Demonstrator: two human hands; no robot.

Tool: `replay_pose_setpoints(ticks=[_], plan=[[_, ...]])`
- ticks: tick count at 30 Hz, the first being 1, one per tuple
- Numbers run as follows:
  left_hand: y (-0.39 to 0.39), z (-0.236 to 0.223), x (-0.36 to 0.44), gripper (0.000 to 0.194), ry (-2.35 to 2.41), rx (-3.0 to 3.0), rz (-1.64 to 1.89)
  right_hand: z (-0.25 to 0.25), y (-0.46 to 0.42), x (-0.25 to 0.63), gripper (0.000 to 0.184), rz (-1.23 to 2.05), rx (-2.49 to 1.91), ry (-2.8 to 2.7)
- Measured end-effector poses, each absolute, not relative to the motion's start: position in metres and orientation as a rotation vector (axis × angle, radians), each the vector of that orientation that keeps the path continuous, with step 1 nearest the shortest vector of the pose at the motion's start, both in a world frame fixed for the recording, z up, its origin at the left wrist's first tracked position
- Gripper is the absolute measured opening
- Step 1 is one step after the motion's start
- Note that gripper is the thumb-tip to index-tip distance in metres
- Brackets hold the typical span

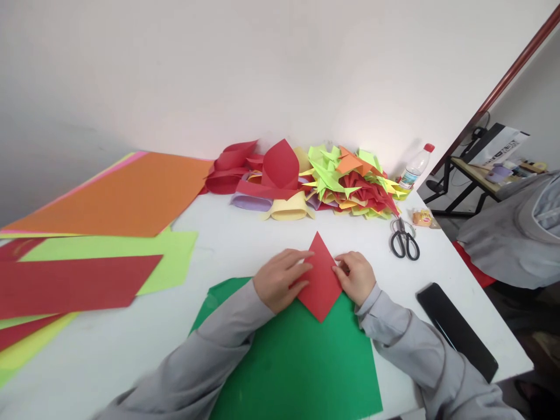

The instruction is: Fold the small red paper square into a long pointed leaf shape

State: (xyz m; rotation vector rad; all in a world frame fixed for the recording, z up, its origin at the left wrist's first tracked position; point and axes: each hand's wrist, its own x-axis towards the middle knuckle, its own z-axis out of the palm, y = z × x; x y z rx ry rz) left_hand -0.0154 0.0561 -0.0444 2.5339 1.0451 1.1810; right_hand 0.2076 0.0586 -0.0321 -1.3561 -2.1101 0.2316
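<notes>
A red sheet of paper, diamond-shaped with one point up, sits between my hands over the green sheet. My left hand holds its left side, with thumb and fingers on the paper. At the right corner, my right hand pinches the edge between thumb and curled fingers. Any folds behind the red paper are hidden from me. The green sheet lies flat under my forearms, its upper left corner bent.
Coloured sheets, an orange one and a red strip among them, cover the left. Along the wall sit folded paper pieces and a pile of paper stars. Scissors, a bottle and a black phone-like slab are right.
</notes>
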Motion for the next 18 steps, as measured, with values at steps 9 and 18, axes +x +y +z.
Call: replay_pose_setpoints(ticks=[9,18], plan=[[0.059,-0.059,-0.013,0.066,0.669,2.456,1.086,-0.03,0.061,0.208,0.022,0.241,-1.158,-2.191],[0.066,-0.064,-0.014,0.057,0.691,2.371,1.061,-0.025,0.059,0.208,0.031,0.33,-1.159,-2.175]])
